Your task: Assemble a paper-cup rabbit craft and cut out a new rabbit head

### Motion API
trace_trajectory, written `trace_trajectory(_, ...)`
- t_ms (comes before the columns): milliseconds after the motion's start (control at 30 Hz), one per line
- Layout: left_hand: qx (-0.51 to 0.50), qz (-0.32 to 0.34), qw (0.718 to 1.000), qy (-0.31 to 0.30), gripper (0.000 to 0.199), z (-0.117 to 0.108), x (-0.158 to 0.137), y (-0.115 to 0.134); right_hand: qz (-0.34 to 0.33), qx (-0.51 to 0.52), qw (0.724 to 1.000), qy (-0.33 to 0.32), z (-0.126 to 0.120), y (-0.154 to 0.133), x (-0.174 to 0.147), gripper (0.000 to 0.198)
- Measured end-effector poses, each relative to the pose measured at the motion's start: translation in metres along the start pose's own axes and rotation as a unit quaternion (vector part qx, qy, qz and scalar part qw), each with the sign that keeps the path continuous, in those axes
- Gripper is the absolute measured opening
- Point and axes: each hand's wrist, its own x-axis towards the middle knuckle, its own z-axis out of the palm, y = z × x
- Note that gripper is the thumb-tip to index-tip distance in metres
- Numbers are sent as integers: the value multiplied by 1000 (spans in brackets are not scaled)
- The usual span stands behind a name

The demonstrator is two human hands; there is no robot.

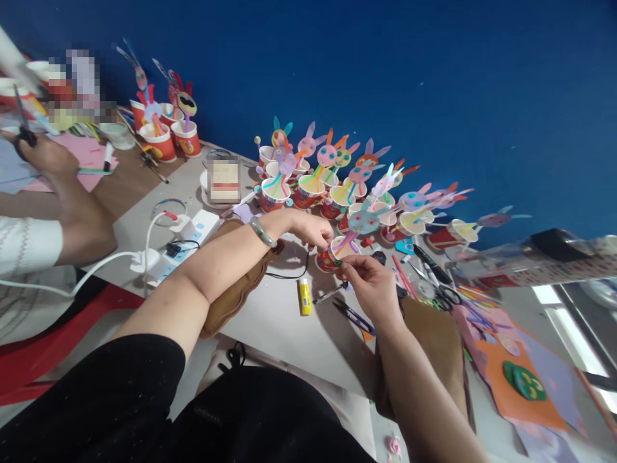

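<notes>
A red paper cup (328, 261) with a white rim stands tilted between my two hands. From it rise purple stems and a blue-grey paper bunny head (365, 221) with long ears. My left hand (312, 227) is closed at the cup's left rim, its fingers curled downward. On the other side, my right hand (372, 283) pinches thumb and forefinger together against the cup wall; whatever lies between the fingertips is too small to make out. Nearby on the table are a yellow glue stick (304, 297), a pen (330, 293) and dark-handled scissors (354, 316).
Several paper cups with bunny figures (326, 155) line the blue wall. A white power strip (190, 244) with cables lies left. At far left, another person's hand (48, 157) holds scissors (24, 132). Black scissors (446, 296), markers and coloured paper (511, 379) lie right.
</notes>
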Motion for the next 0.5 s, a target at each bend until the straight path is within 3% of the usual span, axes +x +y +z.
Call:
trace_trajectory(200,-48,4,999,-18,7,1,0,-3,-30,-23,999,22,10,-5,-10,31)
trace_trajectory(500,-76,16,997,-7,8,1,1,-4,-96,-100,990,38,18,-15,-3,20)
